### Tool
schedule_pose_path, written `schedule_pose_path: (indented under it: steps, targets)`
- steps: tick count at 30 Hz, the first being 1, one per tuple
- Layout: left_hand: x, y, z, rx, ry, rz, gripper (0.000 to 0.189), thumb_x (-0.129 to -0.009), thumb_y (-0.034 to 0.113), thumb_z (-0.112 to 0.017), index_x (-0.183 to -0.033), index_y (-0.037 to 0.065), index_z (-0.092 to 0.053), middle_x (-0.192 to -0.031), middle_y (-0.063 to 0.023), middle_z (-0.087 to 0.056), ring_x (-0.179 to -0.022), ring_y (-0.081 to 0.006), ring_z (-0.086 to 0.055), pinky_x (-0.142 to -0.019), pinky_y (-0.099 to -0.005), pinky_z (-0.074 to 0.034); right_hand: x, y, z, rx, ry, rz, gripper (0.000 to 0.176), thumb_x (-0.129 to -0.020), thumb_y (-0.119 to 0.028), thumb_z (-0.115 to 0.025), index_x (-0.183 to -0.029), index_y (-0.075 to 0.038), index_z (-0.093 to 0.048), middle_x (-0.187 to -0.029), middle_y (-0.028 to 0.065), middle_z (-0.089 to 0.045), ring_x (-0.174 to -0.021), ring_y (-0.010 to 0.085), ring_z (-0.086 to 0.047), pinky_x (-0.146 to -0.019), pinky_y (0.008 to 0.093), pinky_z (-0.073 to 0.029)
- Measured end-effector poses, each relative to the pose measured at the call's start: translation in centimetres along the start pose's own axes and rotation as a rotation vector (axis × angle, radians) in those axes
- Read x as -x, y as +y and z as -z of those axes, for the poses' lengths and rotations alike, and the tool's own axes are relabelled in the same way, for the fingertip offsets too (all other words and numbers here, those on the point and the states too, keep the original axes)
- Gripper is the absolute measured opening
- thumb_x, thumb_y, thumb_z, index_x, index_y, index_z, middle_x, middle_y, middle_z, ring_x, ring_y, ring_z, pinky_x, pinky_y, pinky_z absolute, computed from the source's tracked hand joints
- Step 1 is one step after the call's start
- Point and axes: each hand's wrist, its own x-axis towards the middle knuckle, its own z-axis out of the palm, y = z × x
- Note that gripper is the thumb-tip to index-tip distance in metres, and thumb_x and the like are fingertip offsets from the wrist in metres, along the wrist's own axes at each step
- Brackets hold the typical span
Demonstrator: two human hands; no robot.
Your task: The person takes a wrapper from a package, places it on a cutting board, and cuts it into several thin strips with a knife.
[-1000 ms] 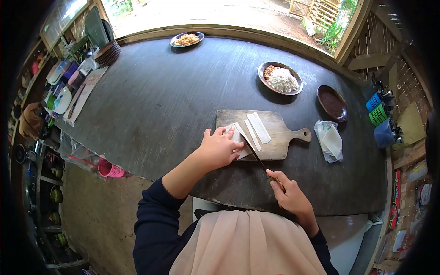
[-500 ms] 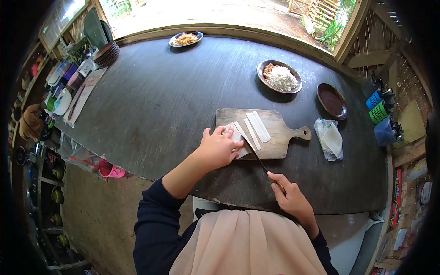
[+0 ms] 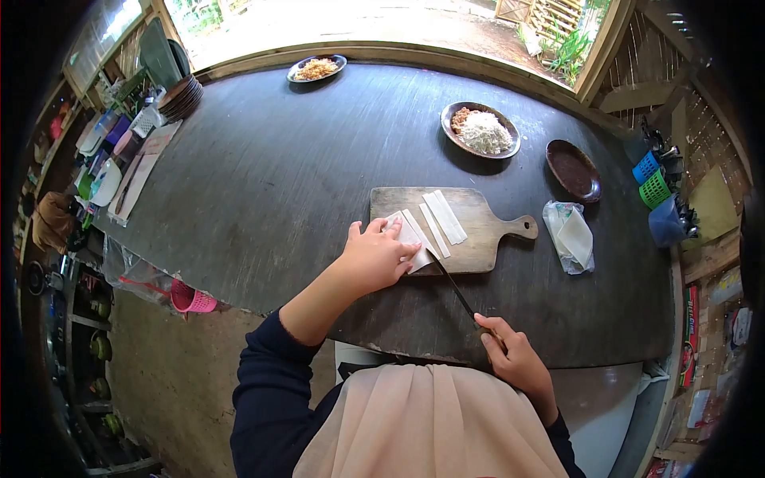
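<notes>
A wooden cutting board [image 3: 480, 233] lies on the dark table, its handle pointing right. My left hand [image 3: 376, 253] rests with spread fingers on a thin white sheet [image 3: 420, 262], which looks like pastry wrapper, at the board's left side. My right hand [image 3: 516, 354] grips the handle of a knife [image 3: 456, 291]. The blade slants up and left, its tip by the sheet at the board's near edge. Narrow white strips [image 3: 446, 218] lie on the board right of the sheet. Part of the sheet is hidden under my left fingers.
Beyond the board stands a plate of white shreds and brown bits [image 3: 486, 134]. An oval brown plate [image 3: 574, 171] and a plastic pack with white sheets [image 3: 572, 240] are to the right. Another filled plate [image 3: 317, 70] is at the back; stacked plates [image 3: 180, 99] stand far left.
My right hand has drawn the knife slightly right, so its tip sits lower along the sheet. My left hand stays pressed on the sheet. The whole view has shifted a little.
</notes>
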Motion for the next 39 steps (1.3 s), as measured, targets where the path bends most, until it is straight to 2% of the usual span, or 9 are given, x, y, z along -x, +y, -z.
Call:
schedule_pose_path:
  steps: [4,13,23,26,29,32,37,39]
  targets:
    - [0.0,-0.1,-0.2,-0.012,0.008,-0.005,0.037,-0.091,0.038,-0.060,-0.127,0.032,-0.063,-0.143,-0.0199,-0.047,-0.133,-0.0354,-0.040,-0.101,-0.0579,-0.032,1.0,1.0,0.0,-0.053,0.006,-0.022,0.034,-0.096,-0.007,-0.053,-0.130,-0.006,-0.054,-0.059,0.0101,-0.052,-0.050,0.0091,-0.044,-0.051,0.0274,-0.038]
    - [0.1,0.1,0.0,0.003,0.019,-0.003,0.035,-0.092,0.040,-0.059,-0.126,0.031,-0.064,-0.143,-0.0199,-0.046,-0.133,-0.0358,-0.040,-0.101,-0.0589,-0.031,2.0,1.4,0.3,-0.073,0.016,-0.027,0.033,-0.096,-0.008,-0.052,-0.129,-0.006,-0.055,-0.057,0.0074,-0.048,-0.050,0.0081,-0.040,-0.050,0.0270,-0.035]
    - [0.1,0.0,-0.3,0.046,0.034,-0.001,0.033,-0.094,0.039,-0.055,-0.124,0.029,-0.065,-0.141,-0.0202,-0.049,-0.133,-0.0350,-0.041,-0.102,-0.0593,-0.029,-2.2,0.2,-0.2,-0.055,-0.033,-0.012,0.033,-0.097,-0.009,-0.051,-0.130,-0.004,-0.052,-0.062,0.0114,-0.049,-0.057,0.0100,-0.047,-0.056,0.0276,-0.039]
    - [0.0,0.0,-0.4,0.047,0.030,0.008,0.032,-0.095,0.038,-0.054,-0.124,0.028,-0.064,-0.141,-0.0194,-0.049,-0.134,-0.0341,-0.041,-0.103,-0.0607,-0.028,-3.4,-0.2,-0.4,-0.050,-0.032,0.044,0.034,-0.098,-0.010,-0.050,-0.131,-0.005,-0.051,-0.061,0.0100,-0.050,-0.053,0.0100,-0.048,-0.054,0.0277,-0.040]
    - [0.1,0.0,-0.3,0.030,0.010,0.015,0.032,-0.095,0.039,-0.053,-0.124,0.029,-0.064,-0.141,-0.0186,-0.048,-0.135,-0.0332,-0.040,-0.103,-0.0619,-0.027,-4.7,-1.7,-0.3,-0.095,-0.085,-0.024,0.034,-0.099,-0.011,-0.049,-0.132,-0.007,-0.050,-0.059,0.0074,-0.050,-0.048,0.0100,-0.048,-0.049,0.0281,-0.041]
    - [0.2,0.1,-0.2,0.013,0.004,0.013,0.036,-0.095,0.040,-0.053,-0.128,0.027,-0.061,-0.143,-0.0170,-0.047,-0.136,-0.0322,-0.039,-0.104,-0.0631,-0.027,-6.0,-1.5,-0.9,-0.100,-0.079,-0.018,0.034,-0.099,-0.013,-0.048,-0.133,-0.008,-0.050,-0.057,0.0037,-0.050,-0.043,0.0094,-0.047,-0.046,0.0278,-0.040]
    - [0.1,-0.1,-0.4,-0.016,-0.011,0.048,0.051,-0.094,0.040,-0.053,-0.137,0.013,-0.050,-0.146,-0.0142,-0.045,-0.138,-0.0265,-0.037,-0.106,-0.0617,-0.028,-6.7,-1.4,-1.6,-0.236,-0.005,-0.023,0.036,-0.100,-0.014,-0.049,-0.136,-0.010,-0.050,-0.056,0.0013,-0.048,-0.044,0.0077,-0.046,-0.046,0.0256,-0.040]
    - [0.1,0.0,-0.3,-0.012,-0.014,0.055,0.052,-0.094,0.040,-0.054,-0.137,0.011,-0.050,-0.146,-0.0144,-0.044,-0.138,-0.0256,-0.037,-0.106,-0.0610,-0.028,-6.7,-1.2,-1.7,-0.224,-0.018,-0.012,0.036,-0.100,-0.014,-0.049,-0.135,-0.010,-0.051,-0.056,0.0015,-0.049,-0.045,0.0076,-0.046,-0.046,0.0256,-0.040]
